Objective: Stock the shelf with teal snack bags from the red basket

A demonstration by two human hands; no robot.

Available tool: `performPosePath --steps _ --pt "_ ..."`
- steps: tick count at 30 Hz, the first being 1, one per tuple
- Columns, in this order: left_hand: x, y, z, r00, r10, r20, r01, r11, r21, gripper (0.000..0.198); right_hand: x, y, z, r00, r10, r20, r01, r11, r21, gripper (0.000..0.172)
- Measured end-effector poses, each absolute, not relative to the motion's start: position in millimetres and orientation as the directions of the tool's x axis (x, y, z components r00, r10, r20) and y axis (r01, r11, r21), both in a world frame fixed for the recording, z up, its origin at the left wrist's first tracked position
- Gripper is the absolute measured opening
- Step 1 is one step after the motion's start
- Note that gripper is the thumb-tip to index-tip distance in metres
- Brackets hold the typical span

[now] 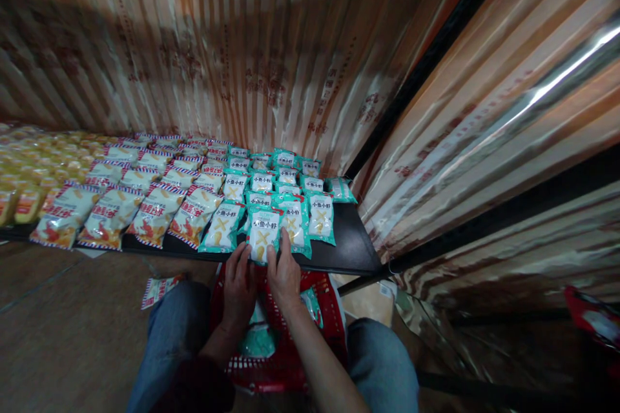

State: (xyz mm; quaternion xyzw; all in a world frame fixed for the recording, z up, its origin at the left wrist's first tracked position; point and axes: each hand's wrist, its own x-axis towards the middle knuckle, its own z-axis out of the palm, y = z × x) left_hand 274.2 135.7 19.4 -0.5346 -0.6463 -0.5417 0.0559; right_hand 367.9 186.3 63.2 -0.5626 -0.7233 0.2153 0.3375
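Note:
A teal-and-white snack bag (264,230) leans at the front of the teal rows on the black shelf (349,242). My left hand (239,284) has its fingers at the bag's lower left edge. On the lower right side, my right hand (283,274) grips the same bag, its index finger stretched up along the edge. Close by on the right stands another teal bag (321,216), and to the left a further teal bag (223,226). Beneath my forearms sits a red plastic basket (334,329) with a few teal bags (259,341) in it.
Rows of red-and-white striped snack bags (154,211) fill the shelf to the left, with yellow packs (48,155) farther left. One striped bag (159,289) lies on the floor by my left knee. Black shelf posts (411,103) and striped plastic sheeting (271,45) enclose the right and back.

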Motion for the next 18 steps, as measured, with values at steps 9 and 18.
performPosePath --steps 9,18 --pt "273 137 26 -0.328 0.588 0.740 0.851 -0.156 0.501 0.033 370 189 64 -0.140 0.971 0.194 0.782 0.229 -0.580 0.056" --pt "270 155 41 -0.170 0.612 0.772 0.925 -0.170 0.338 0.035 370 194 63 -0.147 0.964 0.223 0.797 0.249 -0.551 0.050"
